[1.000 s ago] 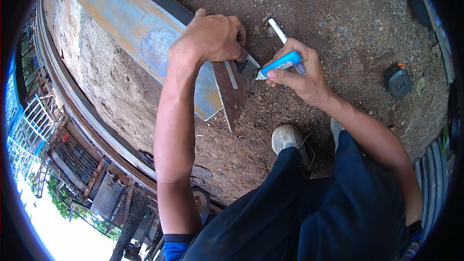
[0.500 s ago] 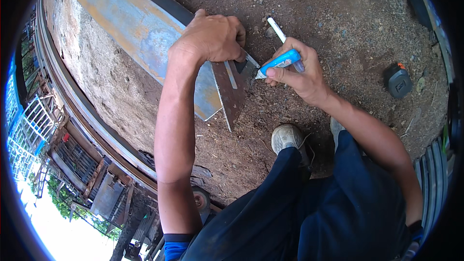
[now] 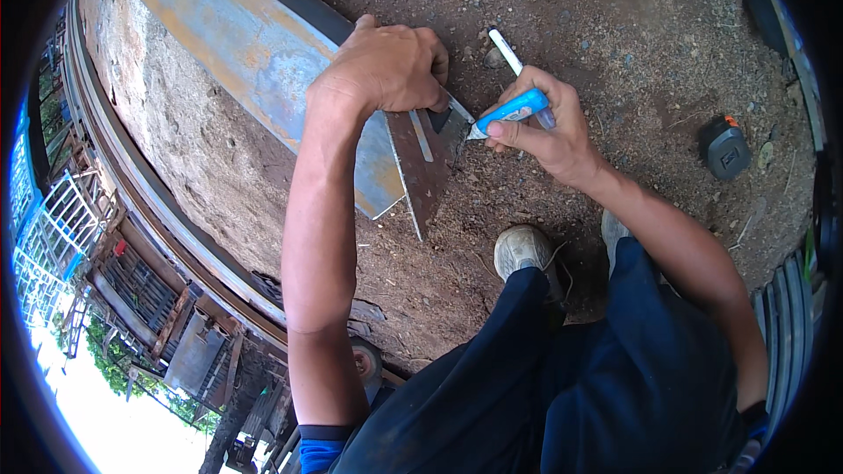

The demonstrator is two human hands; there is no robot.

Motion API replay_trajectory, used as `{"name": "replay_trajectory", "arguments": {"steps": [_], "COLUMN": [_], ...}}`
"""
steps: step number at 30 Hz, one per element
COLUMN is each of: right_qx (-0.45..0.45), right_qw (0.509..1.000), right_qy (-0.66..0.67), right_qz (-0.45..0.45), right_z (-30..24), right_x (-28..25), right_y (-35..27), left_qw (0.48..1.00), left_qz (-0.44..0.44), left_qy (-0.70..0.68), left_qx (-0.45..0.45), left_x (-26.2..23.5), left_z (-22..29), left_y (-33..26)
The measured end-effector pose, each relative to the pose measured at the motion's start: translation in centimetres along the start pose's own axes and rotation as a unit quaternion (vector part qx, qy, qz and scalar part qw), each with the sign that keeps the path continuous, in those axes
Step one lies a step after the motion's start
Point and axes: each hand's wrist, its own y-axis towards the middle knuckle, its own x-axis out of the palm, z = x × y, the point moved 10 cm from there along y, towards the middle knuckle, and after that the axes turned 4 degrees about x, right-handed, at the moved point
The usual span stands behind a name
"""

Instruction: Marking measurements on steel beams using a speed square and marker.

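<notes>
My left hand (image 3: pixel 386 66) presses down on a metal square (image 3: pixel 421 171) laid across the end of a long rusty steel plate (image 3: pixel 237 44) on the dirt ground. In my right hand (image 3: pixel 549 127) is a blue marker pen (image 3: pixel 514 110), its white tip touching the plate's edge right beside the square. A white pen-like stick (image 3: pixel 505 51) pokes out above my right fingers. Part of the square is hidden under my left hand.
A small dark tape measure with an orange spot (image 3: pixel 724 147) lies on the dirt at the right. My grey shoe (image 3: pixel 524 250) stands just below the plate's end. A long metal rail (image 3: pixel 158 202) curves along the left, with structures below it.
</notes>
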Motion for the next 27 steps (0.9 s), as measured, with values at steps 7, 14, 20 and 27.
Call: {"name": "replay_trajectory", "arguments": {"steps": [7, 14, 20, 27], "right_qx": [-0.01, 0.006, -0.014, -0.064], "right_qw": [1.0, 1.0, 0.999, 0.982], "right_qy": [-0.022, -0.021, -0.047, -0.177], "right_qz": [-0.006, -0.007, 0.007, 0.007], "right_z": [-0.2, 0.4, -0.3, -1.3], "right_x": [0.1, -0.1, 0.1, 0.1], "right_y": [0.1, 0.0, 0.1, 0.1], "left_qw": [0.999, 0.999, 0.999, 0.999], "left_qz": [0.042, 0.041, 0.045, 0.029], "left_qy": [-0.017, -0.017, -0.016, -0.017], "left_qx": [0.01, 0.014, 0.015, 0.01], "left_x": [-0.1, -0.3, -0.2, -0.2], "left_z": [-0.2, 0.1, -0.1, 0.0], "left_y": [0.0, -0.1, -0.1, 0.0]}}
